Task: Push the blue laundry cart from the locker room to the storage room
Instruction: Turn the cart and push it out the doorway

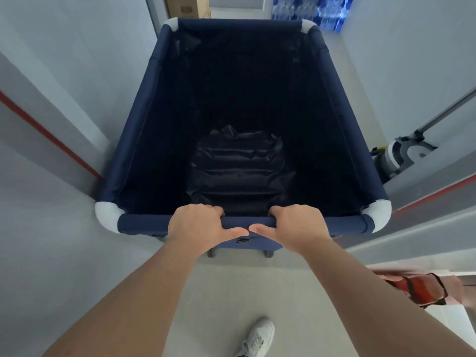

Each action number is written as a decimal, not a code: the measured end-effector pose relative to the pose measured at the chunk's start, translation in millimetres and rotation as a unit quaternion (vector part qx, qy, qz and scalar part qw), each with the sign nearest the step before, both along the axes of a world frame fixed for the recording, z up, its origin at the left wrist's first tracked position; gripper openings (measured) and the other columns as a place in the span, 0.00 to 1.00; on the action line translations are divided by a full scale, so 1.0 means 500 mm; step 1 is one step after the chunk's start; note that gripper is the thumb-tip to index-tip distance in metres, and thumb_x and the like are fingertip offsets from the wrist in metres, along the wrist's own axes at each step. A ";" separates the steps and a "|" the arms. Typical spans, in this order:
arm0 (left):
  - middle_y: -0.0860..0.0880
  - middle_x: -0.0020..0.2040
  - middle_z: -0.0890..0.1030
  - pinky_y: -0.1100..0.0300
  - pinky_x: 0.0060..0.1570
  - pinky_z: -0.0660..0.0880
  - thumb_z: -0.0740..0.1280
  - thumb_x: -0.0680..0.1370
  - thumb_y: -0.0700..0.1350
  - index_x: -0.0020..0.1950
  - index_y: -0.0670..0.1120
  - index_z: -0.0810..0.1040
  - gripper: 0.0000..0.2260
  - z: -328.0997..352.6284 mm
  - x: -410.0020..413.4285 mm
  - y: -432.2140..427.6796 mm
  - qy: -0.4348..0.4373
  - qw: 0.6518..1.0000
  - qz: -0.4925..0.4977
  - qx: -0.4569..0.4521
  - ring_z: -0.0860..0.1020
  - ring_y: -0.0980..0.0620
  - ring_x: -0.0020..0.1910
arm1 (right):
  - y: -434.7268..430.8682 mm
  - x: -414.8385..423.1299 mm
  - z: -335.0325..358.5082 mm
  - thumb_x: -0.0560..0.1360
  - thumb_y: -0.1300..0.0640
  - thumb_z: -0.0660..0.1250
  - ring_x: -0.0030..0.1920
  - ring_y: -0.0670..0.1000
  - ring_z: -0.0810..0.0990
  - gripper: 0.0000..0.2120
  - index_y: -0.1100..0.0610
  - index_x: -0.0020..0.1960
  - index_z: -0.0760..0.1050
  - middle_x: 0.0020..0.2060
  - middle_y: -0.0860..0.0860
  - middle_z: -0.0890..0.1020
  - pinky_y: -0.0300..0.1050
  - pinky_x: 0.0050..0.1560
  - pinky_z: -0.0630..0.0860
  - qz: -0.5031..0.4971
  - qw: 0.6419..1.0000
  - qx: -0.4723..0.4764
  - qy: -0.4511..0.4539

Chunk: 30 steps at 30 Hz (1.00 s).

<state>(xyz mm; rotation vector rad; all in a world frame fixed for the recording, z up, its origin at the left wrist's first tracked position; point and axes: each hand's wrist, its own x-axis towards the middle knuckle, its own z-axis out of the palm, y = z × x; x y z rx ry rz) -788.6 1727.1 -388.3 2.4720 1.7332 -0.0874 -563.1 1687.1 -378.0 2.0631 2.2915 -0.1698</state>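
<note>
Blue laundry cart (144, 119) sits in a narrow doorway, empty inside. Left hand (198, 225) and right hand (296, 226) are both wrapped tight around the cart's near bar. Next it needs a straight push forward, I think.

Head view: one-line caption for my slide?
Both hands, left and right, grip the empty blue cart's near rail in a narrow passage.

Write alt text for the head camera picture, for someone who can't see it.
Seen from above, a person's left hand and right hand grip the near rail of a blue laundry cart, which looks empty, in a narrow pale passage. Packs of bottled water are stacked ahead, and a floor machine stands at right.
</note>
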 end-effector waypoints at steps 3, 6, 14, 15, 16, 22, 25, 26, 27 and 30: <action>0.55 0.31 0.76 0.56 0.31 0.72 0.38 0.57 0.86 0.40 0.56 0.78 0.44 -0.005 0.006 0.051 -0.009 1.000 -0.009 0.016 0.75 0.54 0.31 | 0.052 0.008 -0.001 0.64 0.19 0.40 0.25 0.46 0.70 0.37 0.49 0.36 0.70 0.24 0.46 0.74 0.44 0.25 0.59 -0.002 1.000 -0.003 0.003; 0.55 0.31 0.76 0.56 0.31 0.73 0.38 0.58 0.85 0.39 0.55 0.77 0.43 -0.001 0.008 0.103 -0.011 1.000 -0.014 0.020 0.75 0.54 0.30 | 0.101 0.010 0.001 0.63 0.18 0.39 0.24 0.46 0.70 0.38 0.49 0.37 0.71 0.23 0.46 0.73 0.43 0.25 0.58 -0.001 1.000 0.001 0.004; 0.55 0.30 0.75 0.56 0.31 0.72 0.38 0.58 0.85 0.38 0.56 0.76 0.42 -0.001 -0.004 0.256 -0.011 0.999 -0.028 0.025 0.74 0.55 0.29 | 0.241 -0.001 -0.003 0.64 0.18 0.44 0.25 0.46 0.72 0.36 0.48 0.40 0.71 0.24 0.45 0.75 0.44 0.25 0.62 -0.009 1.000 -0.012 0.014; 0.55 0.29 0.75 0.56 0.31 0.71 0.37 0.58 0.85 0.38 0.56 0.76 0.41 0.000 -0.007 0.278 -0.015 0.999 -0.032 0.028 0.74 0.55 0.29 | 0.260 -0.002 -0.001 0.63 0.17 0.47 0.25 0.46 0.72 0.35 0.48 0.40 0.70 0.25 0.45 0.75 0.44 0.26 0.62 -0.007 1.000 -0.020 0.016; 0.55 0.29 0.74 0.56 0.30 0.70 0.36 0.60 0.84 0.37 0.56 0.76 0.41 0.002 -0.008 0.300 -0.019 0.999 -0.039 0.031 0.74 0.55 0.29 | 0.281 -0.002 0.002 0.62 0.18 0.50 0.26 0.45 0.73 0.33 0.47 0.40 0.69 0.25 0.44 0.75 0.44 0.26 0.63 -0.005 0.999 -0.029 0.017; 0.54 0.26 0.73 0.57 0.28 0.71 0.33 0.73 0.74 0.33 0.52 0.75 0.38 0.012 -0.006 0.426 -0.017 0.997 -0.040 0.061 0.73 0.54 0.27 | 0.402 -0.008 0.014 0.63 0.22 0.57 0.27 0.45 0.73 0.28 0.47 0.37 0.69 0.26 0.44 0.76 0.44 0.27 0.66 -0.029 0.998 -0.063 0.010; 0.53 0.27 0.74 0.57 0.27 0.66 0.37 0.76 0.69 0.33 0.52 0.74 0.33 0.013 0.003 0.472 0.012 0.995 -0.049 0.085 0.72 0.51 0.27 | 0.453 -0.008 0.014 0.61 0.21 0.55 0.26 0.44 0.73 0.28 0.47 0.35 0.69 0.25 0.44 0.75 0.43 0.27 0.66 -0.038 0.997 -0.060 0.010; 0.52 0.27 0.73 0.58 0.26 0.65 0.38 0.76 0.67 0.33 0.52 0.75 0.32 0.013 0.007 0.487 0.017 0.995 -0.050 0.087 0.72 0.50 0.26 | 0.467 -0.007 0.013 0.61 0.21 0.55 0.26 0.44 0.72 0.28 0.46 0.34 0.69 0.25 0.44 0.75 0.43 0.26 0.66 -0.041 0.997 -0.061 0.010; 0.52 0.26 0.73 0.58 0.25 0.63 0.39 0.77 0.66 0.32 0.51 0.75 0.32 0.012 0.011 0.502 0.019 0.994 -0.049 0.092 0.71 0.50 0.25 | 0.482 -0.003 0.012 0.61 0.21 0.56 0.26 0.44 0.72 0.28 0.46 0.34 0.69 0.24 0.44 0.75 0.43 0.26 0.65 -0.045 0.997 -0.058 0.009; 0.52 0.24 0.71 0.58 0.25 0.58 0.44 0.77 0.64 0.30 0.50 0.75 0.30 0.011 0.031 0.550 0.014 0.994 -0.042 0.098 0.67 0.50 0.23 | 0.532 0.011 0.010 0.59 0.20 0.56 0.24 0.43 0.71 0.29 0.47 0.32 0.68 0.22 0.44 0.74 0.42 0.25 0.63 -0.052 0.998 -0.047 0.006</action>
